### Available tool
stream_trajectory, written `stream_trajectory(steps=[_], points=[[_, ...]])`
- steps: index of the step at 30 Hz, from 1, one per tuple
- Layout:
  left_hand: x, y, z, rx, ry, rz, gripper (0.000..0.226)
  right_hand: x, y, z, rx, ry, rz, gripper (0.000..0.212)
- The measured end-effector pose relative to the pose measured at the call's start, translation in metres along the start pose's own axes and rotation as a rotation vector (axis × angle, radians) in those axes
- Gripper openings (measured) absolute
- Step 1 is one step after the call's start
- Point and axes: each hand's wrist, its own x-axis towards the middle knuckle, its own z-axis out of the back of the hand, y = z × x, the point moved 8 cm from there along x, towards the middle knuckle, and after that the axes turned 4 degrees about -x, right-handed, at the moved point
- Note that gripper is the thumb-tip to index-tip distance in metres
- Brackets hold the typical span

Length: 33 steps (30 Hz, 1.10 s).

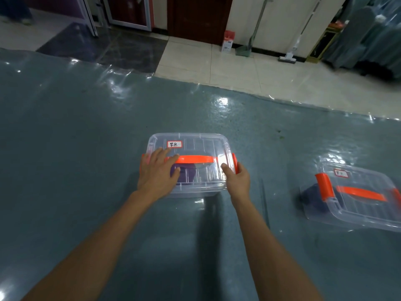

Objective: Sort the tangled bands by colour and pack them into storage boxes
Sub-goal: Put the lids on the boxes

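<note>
The purple bands [184, 173] are half hidden inside the lidded clear plastic box [191, 148] mid-table. It is pressed flat-fingered by the left hand [157, 170]; its orange latch [235, 163] is gripped by the right hand [236, 178].

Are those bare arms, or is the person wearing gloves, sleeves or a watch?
Both arms are bare as far up as the picture shows: no sleeve reaches into view. The left hand and the right hand wear no gloves, and I see no watch, bracelet or ring on either. No cables or markings either; these are simply a person's two uncovered hands and forearms.
</note>
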Motion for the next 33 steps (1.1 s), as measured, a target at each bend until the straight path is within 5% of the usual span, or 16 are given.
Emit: stream_trajectory(steps=[10,16,22,25,28,33], points=[[-0.001,0.001,-0.002,0.019,-0.009,-0.01,0.048,-0.02,0.036,0.003,-0.282,-0.084,0.379,0.048],[0.001,0.002,0.0,-0.026,-0.044,-0.028,0.048,-0.014,0.043,-0.006,-0.536,-0.002,0.483,0.047],[0.004,0.037,0.012,-0.411,-0.217,0.095,0.045,-0.001,0.068,-0.039,-1.0,0.105,0.688,0.045],[-0.005,0.077,0.005,-0.674,-0.224,0.404,0.051,-0.002,0.056,-0.067,-1.161,0.191,0.667,0.056],[-0.022,0.092,-0.023,-1.11,-0.081,0.681,0.048,-0.003,0.045,-0.069,-1.17,0.157,0.652,0.062],[-0.021,0.091,-0.028,-1.262,-0.12,0.675,0.021,-0.005,0.049,-0.065,-1.139,0.129,0.682,0.073]])
